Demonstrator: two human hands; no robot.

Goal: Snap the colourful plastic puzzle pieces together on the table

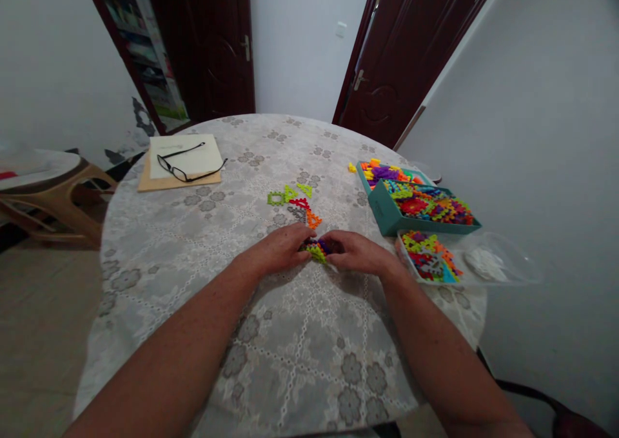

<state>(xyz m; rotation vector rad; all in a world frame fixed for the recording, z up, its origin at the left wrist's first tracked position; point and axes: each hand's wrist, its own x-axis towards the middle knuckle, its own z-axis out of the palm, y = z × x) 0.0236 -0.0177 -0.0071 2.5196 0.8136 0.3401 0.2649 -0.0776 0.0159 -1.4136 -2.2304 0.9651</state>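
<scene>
Near the middle of the table, my left hand [285, 248] and my right hand [353, 251] are closed on opposite sides of a small cluster of toothed plastic building pieces [316, 251]. Yellow-green and purple show in it; my fingers cover the rest. Just beyond my hands lie loose toothed pieces: an orange triangle [313, 219], a red piece [300, 202], a grey piece [296, 213], a green square frame [276, 198] and green triangles [290, 193].
On the right stand a teal box [387, 215] of colourful pieces, another teal tray [362, 177] behind it, and a clear plastic container [411, 270] with its lid side [522, 264]. Black glasses [178, 173] rest on papers [203, 144] at left. A patterned cloth [290, 335] covers the round table.
</scene>
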